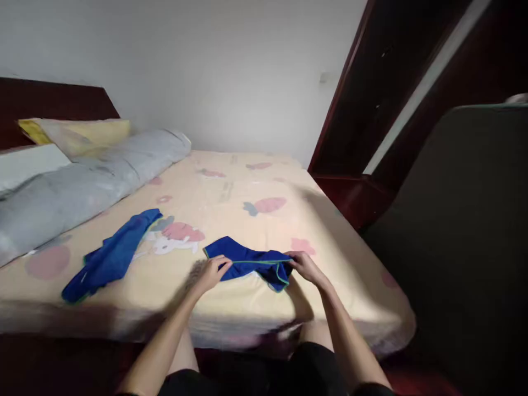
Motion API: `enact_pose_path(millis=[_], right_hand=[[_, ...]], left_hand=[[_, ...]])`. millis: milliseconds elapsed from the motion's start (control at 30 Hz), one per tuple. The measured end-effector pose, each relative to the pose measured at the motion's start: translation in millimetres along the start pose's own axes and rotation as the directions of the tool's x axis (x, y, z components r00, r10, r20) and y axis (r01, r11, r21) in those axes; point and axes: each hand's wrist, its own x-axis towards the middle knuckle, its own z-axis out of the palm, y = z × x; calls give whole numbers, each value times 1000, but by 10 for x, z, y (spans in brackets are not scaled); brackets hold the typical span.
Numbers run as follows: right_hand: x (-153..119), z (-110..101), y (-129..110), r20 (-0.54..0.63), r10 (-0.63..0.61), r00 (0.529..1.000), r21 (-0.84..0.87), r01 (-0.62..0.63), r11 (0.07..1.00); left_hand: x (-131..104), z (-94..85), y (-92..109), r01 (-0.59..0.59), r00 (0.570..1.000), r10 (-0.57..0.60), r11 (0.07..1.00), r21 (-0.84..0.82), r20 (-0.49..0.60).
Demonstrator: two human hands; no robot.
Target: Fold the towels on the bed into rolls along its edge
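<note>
White wall and a dark red headboard back a bed spread with a pale yellow sheet printed in pink and grey shapes. At the near edge of the bed lies a small blue garment with green trim, bunched and partly folded on itself. The left hand pinches its left end between thumb and curled fingers, and the right hand grips the right end the same way, so the cloth is drawn into a line between them; holding both ends like this seems meant to keep the edge straight against the sheet. Both hands are mostly closed around the fabric, not spread flat.

Further left of that garment, well apart, a second blue cloth lies crumpled in a long strip on the sheet. Beyond it, toward the headboard, a grey rolled quilt runs along the bed, with a yellow pillow above it. Right of the bed stands a dark wooden wardrobe.

What kind of garment either blue piece is cannot be told from the folds. The fingertips are partly buried in fabric, the left hand is motion-blurred, and the person's legs below the mattress edge fall into shadow.
</note>
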Motion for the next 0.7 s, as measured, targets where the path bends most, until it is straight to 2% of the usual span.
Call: enact_pose_path(millis=[100, 167, 233, 300, 367, 467, 567, 633, 700], right_hand=[[80, 16, 0, -308, -3, 952, 35, 14, 999], [144, 39, -11, -445, 5, 896, 42, 16, 999], [214, 58, -27, -517, 10, 856, 38, 11, 999], [286, 48, -38, -544, 9, 839, 22, 4, 1000], [347, -13, -33, -533, -1, 846, -7, -3, 1000], [413, -180, 2, -474, -13, 881, -60, -18, 998], [472, -338, 13, -421, -33, 906, -126, -23, 992], [540, -369, -15, -414, -60, 909, -179, -17, 984], [650, -308, -64, -424, -84, 902, -238, -21, 971]], left_hand=[[44, 120, 90, -5, 1000, 5, 998, -64, -9], [62, 223, 141, 13, 1000, -11, 992, -126, 20], [71, 325, 174, 48, 997, -35, 980, -194, 71], [75, 387, 184, 85, 992, -55, 957, -279, 114], [79, 379, 171, 121, 987, -74, 924, -363, 142], [84, 246, 126, 166, 983, -115, 898, -407, 147], [100, 69, 46, 167, 986, -139, 876, -453, 95], [126, -9, -39, 166, 986, -144, 856, -490, 81], [167, -18, -136, 183, 983, -170, 897, -402, 69]])
